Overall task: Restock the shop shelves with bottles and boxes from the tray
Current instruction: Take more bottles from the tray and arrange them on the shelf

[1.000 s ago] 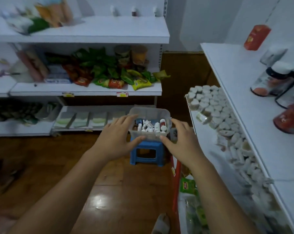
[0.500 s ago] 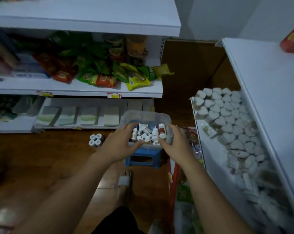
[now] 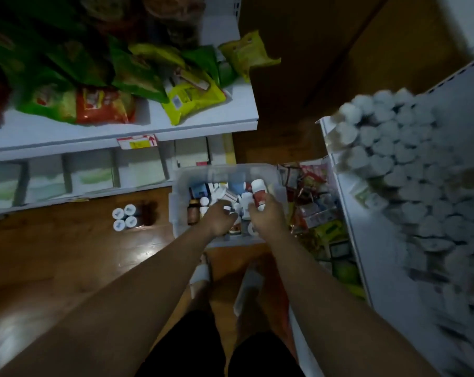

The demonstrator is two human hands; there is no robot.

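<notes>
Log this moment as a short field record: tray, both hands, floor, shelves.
tray: clear plastic tray on the floor side of the aisle, full of mixed bottles and boxes; brown bottle at its left edge
left: left hand down among the bottles, grip unclear
right: right hand grips a red-labelled bottle over the tray
floor: four white-capped bottles standing together, left of the tray
far shelf: snack packets
right shelf: crowded white packs
</notes>
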